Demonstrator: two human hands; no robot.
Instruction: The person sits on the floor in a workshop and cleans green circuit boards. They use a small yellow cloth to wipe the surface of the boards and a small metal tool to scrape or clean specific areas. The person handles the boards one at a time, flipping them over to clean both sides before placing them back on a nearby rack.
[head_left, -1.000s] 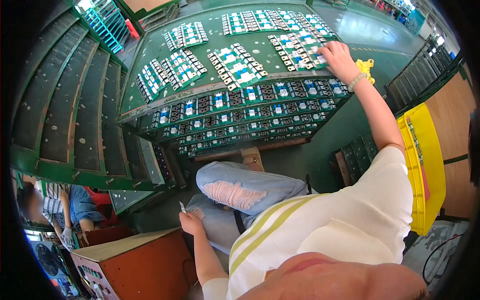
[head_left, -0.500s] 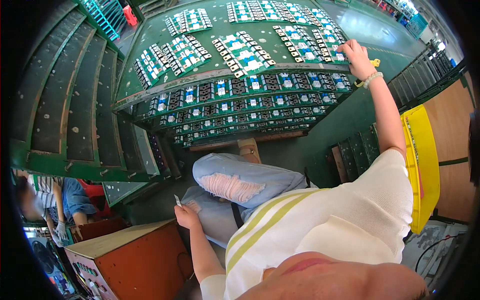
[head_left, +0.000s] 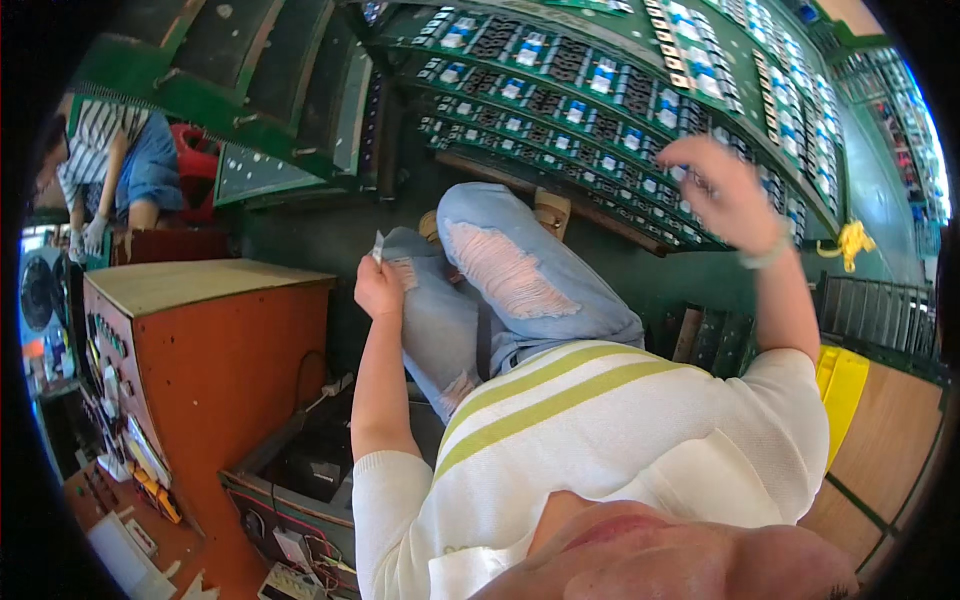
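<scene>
My left hand (head_left: 380, 288) is closed in a pinch above my left knee, with a small pale strip (head_left: 378, 247) sticking up from the fingertips. What the strip is cannot be made out. My right hand (head_left: 730, 195) hangs in front of the rack's shelves, slightly blurred, its index finger and thumb apart and nothing visible between them. Green circuit boards with white and blue parts (head_left: 703, 82) lie on the rack's top (head_left: 742, 95). Rows of similar boards (head_left: 530, 50) fill the shelves below, partly hidden behind my right hand.
A yellow tie (head_left: 852, 243) hangs by the rack's right corner. An orange-brown cabinet (head_left: 230, 370) stands at left, beside an open dark case with wires (head_left: 300, 470). Behind it sits another person (head_left: 110, 165) in gloves. A yellow bin (head_left: 840, 400) is at right.
My right hand has come off the boards on the rack top and drawn back toward me. The view has swung left and down; my left hand still pinches the pale strip.
</scene>
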